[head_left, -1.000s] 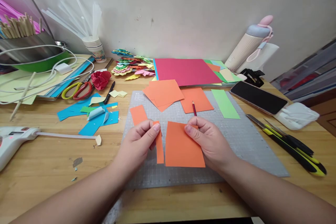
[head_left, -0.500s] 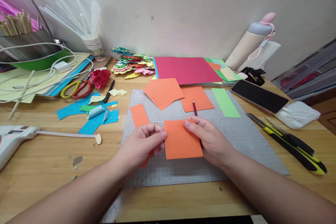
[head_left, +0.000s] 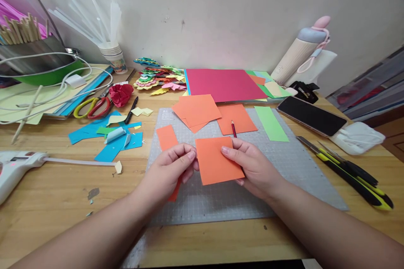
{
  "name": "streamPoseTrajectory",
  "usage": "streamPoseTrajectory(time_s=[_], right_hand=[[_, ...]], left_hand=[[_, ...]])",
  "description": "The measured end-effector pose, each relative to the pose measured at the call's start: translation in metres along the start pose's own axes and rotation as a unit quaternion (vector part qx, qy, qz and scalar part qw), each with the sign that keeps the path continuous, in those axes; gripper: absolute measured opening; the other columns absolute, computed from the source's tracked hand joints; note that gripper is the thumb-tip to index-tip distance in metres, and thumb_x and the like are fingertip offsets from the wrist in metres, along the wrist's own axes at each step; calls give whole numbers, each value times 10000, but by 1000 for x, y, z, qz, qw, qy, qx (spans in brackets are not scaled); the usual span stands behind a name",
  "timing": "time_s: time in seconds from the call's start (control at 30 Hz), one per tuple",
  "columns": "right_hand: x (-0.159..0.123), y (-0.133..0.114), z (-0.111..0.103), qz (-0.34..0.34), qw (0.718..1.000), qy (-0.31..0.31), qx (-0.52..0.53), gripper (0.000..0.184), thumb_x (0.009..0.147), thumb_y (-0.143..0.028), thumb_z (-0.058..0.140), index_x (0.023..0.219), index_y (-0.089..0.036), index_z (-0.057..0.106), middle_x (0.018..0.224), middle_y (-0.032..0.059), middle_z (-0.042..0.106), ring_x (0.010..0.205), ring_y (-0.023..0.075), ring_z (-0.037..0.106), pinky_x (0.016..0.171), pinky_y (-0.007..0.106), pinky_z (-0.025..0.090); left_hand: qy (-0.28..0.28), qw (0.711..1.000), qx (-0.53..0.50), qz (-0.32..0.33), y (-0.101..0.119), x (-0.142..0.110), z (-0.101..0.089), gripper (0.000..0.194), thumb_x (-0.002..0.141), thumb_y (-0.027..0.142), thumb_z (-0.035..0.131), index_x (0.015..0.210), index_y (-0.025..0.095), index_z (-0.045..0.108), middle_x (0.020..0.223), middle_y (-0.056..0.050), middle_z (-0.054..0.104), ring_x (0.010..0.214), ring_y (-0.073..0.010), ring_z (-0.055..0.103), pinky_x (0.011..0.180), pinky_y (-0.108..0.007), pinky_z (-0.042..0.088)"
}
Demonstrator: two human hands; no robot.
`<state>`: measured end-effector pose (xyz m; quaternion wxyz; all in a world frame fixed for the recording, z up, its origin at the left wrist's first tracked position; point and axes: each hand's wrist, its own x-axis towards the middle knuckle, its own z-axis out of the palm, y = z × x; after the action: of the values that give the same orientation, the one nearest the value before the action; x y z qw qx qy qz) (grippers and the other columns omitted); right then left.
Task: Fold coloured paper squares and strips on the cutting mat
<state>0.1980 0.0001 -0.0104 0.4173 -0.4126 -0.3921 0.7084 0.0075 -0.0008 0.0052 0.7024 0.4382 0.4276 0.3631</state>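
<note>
Over the grey cutting mat (head_left: 303, 185) I hold a square of orange paper (head_left: 217, 166), slightly tilted. My right hand (head_left: 252, 164) grips its right side, thumb on top and fingers underneath. At its left edge is my left hand (head_left: 175, 164), with fingers curled and fingertips against the paper; part of their grip is hidden. A pencil (head_left: 233, 128) lies on the mat, partly covered by the paper and my right hand. An orange strip (head_left: 168, 136) runs under my left hand. More orange squares (head_left: 202, 109) and another orange sheet (head_left: 240, 119) lie just beyond.
On the right are a green strip (head_left: 271, 123), a phone (head_left: 312, 115) and a utility knife (head_left: 347, 174). To the left lie blue scraps (head_left: 113, 141), scissors (head_left: 96, 107), a black pen (head_left: 131, 110) and a glue gun (head_left: 19, 168). Red card (head_left: 224, 85) is at the back.
The orange square has risen slightly and turned a little, its lower right corner now higher. My left fingers have shifted slightly up and left along with its edge.
</note>
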Motion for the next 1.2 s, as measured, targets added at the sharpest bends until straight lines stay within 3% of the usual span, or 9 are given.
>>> streamPoseTrajectory(time_s=[0.2, 0.83, 1.2], right_hand=[[-2, -1, -1, 4, 1000, 6, -23, 209, 817, -367, 638, 860, -163, 622, 577, -25, 561, 370, 34, 398, 288, 136, 285], [-5, 2, 1, -23, 997, -3, -72, 181, 823, -365, 636, 849, -188, 611, 567, -36, 585, 348, 39, 429, 281, 138, 320], [-19, 0, 15, -52, 977, 52, -200, 247, 818, -348, 607, 659, -196, 494, 451, -72, 467, 318, 48, 398, 282, 151, 296]], left_hand=[[7, 1000, 12, -27, 1, -1, -3, 171, 738, 322, 614, 744, 171, 535, 597, 53, 523, 455, -50, 306, 494, -222, 202], [30, 991, 132, -1, -1, -1, -2, 116, 662, 247, 545, 618, 177, 463, 568, 64, 448, 504, -61, 330, 474, -202, 236], [128, 922, 365, 23, -7, -3, -6, 80, 639, 202, 482, 572, 199, 438, 515, 54, 449, 492, -96, 398, 452, -224, 291]])
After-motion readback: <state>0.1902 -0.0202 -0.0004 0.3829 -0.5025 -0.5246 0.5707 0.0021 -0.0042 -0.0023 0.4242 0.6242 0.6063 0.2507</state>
